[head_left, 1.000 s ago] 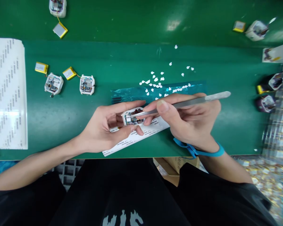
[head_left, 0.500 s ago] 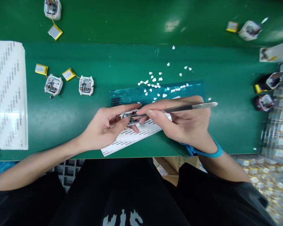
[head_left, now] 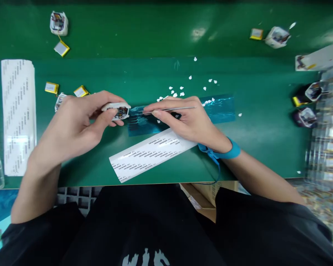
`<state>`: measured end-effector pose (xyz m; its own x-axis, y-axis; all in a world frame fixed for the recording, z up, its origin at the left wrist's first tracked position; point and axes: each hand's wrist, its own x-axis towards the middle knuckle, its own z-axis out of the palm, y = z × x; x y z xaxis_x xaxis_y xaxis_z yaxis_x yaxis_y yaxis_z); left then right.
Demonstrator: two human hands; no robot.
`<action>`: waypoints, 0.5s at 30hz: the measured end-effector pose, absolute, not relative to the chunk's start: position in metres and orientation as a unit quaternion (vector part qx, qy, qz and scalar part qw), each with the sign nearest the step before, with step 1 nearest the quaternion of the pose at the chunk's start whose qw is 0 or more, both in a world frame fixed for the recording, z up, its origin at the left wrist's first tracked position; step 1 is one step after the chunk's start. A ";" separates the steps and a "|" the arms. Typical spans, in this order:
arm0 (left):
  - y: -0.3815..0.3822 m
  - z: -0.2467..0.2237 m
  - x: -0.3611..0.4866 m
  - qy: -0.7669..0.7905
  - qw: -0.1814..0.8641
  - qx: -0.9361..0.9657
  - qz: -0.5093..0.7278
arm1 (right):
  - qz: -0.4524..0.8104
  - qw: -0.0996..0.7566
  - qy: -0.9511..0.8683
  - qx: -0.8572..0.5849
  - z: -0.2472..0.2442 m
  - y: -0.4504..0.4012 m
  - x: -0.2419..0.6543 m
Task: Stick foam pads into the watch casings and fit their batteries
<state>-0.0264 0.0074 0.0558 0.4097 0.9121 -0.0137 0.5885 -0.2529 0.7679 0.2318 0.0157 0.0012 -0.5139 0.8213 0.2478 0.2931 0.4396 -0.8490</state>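
My left hand (head_left: 80, 123) is closed around a small white device housing (head_left: 121, 112) with a circuit board inside, held up over the bench. In my right hand (head_left: 187, 116) a pair of metal tweezers (head_left: 172, 109) is pinched, tips pointing left. Those tips hover near a blue transparent film strip (head_left: 220, 109); whether they touch it I cannot tell. Small white round stickers (head_left: 174, 93) lie scattered beyond my right hand, some on the film. Nearer to me rests a white printed sheet (head_left: 147, 153). A blue wrist strap (head_left: 233, 149) circles my right wrist.
At far left lies a stack of printed sheets (head_left: 18, 118). Housings with yellow-edged batteries (head_left: 61, 48) sit at the left, partly behind my left hand; another white housing (head_left: 277, 37) stands at back right. Dark housings (head_left: 306, 117) and clear plastic trays (head_left: 326, 133) line the right edge.
My left hand has moved left with the housing, away from the tweezers. My right hand has shifted left and slightly away from me, tweezers now over the blue film. The printed sheet is more exposed.
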 end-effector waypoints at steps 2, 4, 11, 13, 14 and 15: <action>0.009 0.060 -0.031 0.456 0.292 0.824 0.167 | 0.415 0.342 -0.767 -0.350 -0.006 0.017 0.231; 0.009 0.061 -0.034 0.418 0.258 0.860 0.141 | 0.432 0.341 -0.760 -0.345 -0.009 0.017 0.232; 0.008 0.051 -0.031 0.335 0.181 0.923 0.053 | 0.370 0.365 -0.791 -0.324 -0.016 0.014 0.229; 0.009 0.048 -0.029 0.318 0.146 0.936 0.042 | 0.337 0.367 -0.808 -0.313 -0.021 0.011 0.227; 0.010 0.047 -0.028 0.312 0.136 0.940 0.034 | 0.320 0.364 -0.818 -0.310 -0.022 0.010 0.226; 0.011 0.046 -0.027 0.306 0.128 0.943 0.028 | 0.296 0.362 -0.828 -0.311 -0.022 0.009 0.226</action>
<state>-0.0268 0.0105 0.0461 0.8117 0.5836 -0.0248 0.5692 -0.7807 0.2578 0.2260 0.0095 -0.0224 -0.5447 0.7293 0.4140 0.3013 0.6309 -0.7149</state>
